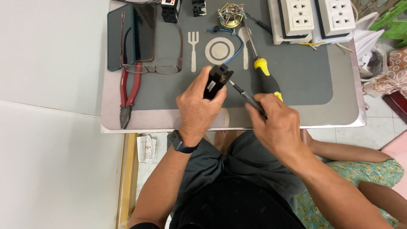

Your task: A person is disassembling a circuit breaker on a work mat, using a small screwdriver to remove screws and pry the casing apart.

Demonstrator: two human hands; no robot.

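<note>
My left hand (198, 106) grips a small black electrical part (216, 80) above the front of a grey mat (296, 72). A blue wire (237, 46) runs from the part up past the plate picture on the mat. My right hand (275, 123) holds a thin dark screwdriver (243, 93), its tip touching the right side of the black part. A second screwdriver with a yellow and black handle (267, 76) lies on the mat just behind my right hand.
Red-handled pliers (127, 93), a phone in a dark case (129, 36) and glasses (157, 68) lie at the left. White socket blocks (316, 17), black parts (171, 10) and a brass fitting (231, 15) stand at the back. Another person's arm (343, 150) shows at lower right.
</note>
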